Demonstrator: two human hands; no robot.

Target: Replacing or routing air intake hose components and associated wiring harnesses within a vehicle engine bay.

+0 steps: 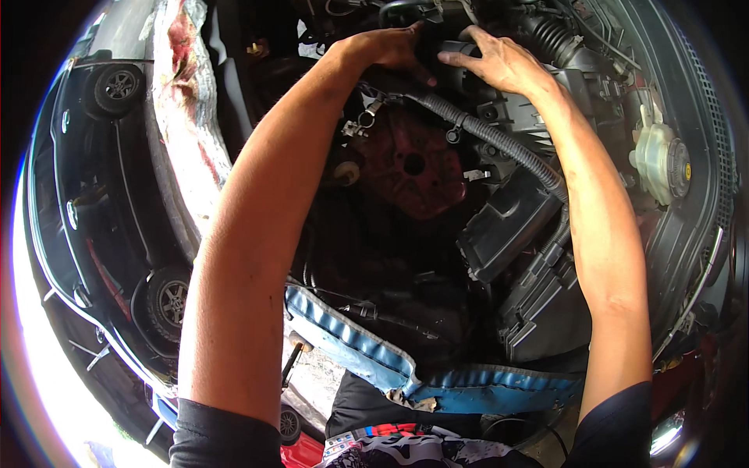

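Note:
Both my arms stretch into the engine bay of a vehicle. My left hand (396, 51) is at a shadowed black part (434, 37) near the top of the picture, its fingers apart and partly lost in the dark. From the other side my right hand (507, 64) reaches over the same area. Its thumb points left, apart from the fingers, whose tips are hidden. I cannot make out anything gripped. Just below the hands a ribbed wiring conduit (488, 134) runs down to the right. A loose metal clamp (367, 118) lies near my left wrist.
A black plastic tray (511, 222) and a dirty reddish metal part (413, 164) sit between my forearms. On the right stands a pale fluid reservoir (657, 156). A torn blue padded cover (359, 343) drapes the near edge. A dark car (94, 210) is parked at the left.

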